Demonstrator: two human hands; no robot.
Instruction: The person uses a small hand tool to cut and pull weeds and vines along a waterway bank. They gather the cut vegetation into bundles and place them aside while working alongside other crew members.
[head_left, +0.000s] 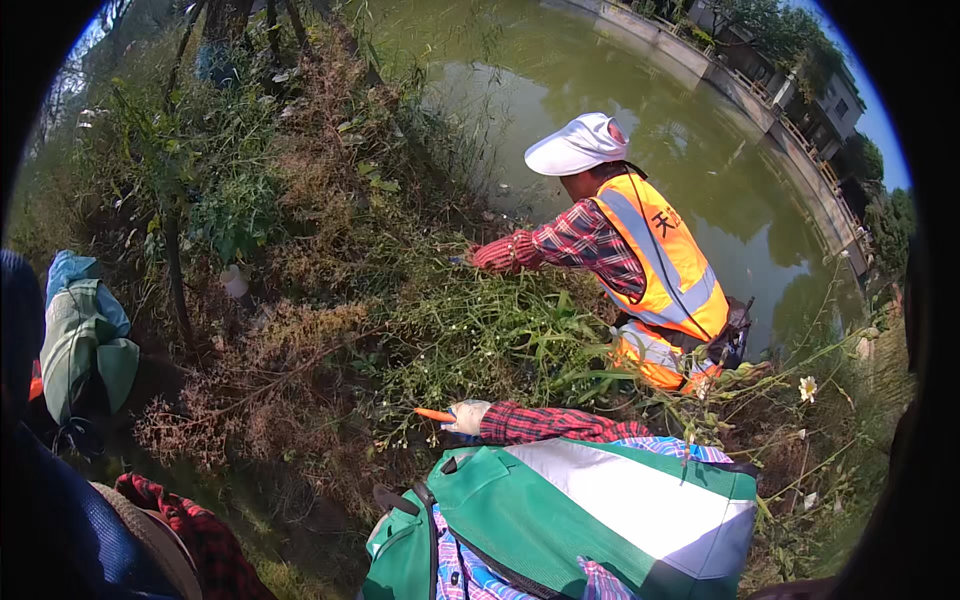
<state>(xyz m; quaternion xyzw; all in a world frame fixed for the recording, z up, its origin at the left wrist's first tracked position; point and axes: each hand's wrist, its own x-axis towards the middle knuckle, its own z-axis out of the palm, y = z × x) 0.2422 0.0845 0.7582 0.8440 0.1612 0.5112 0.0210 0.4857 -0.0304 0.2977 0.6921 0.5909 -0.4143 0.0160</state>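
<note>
My right hand (466, 418), in a pale work glove with some blue on it, is closed round an orange tool handle (435, 415) among leafy weeds with small white flowers (480, 345). Whatever else the tool has is hidden. A red plaid sleeve covers that arm, behind a green-and-white vest (570, 502) over a striped shirt. My left hand is out of view; another red plaid sleeve (202, 540) shows at lower left. Ahead, a co-worker (652, 247) in an orange reflective vest and white sun hat crouches, one arm reaching into the weeds.
Green pond water (637, 75) lies beyond the weedy bank, with a stone wall (772, 120) on its far side. Dry reddish brush (255, 390) and thin trunks stand to the left, near a white cup-like container (235, 281). At far left is another person (86, 337) in green.
</note>
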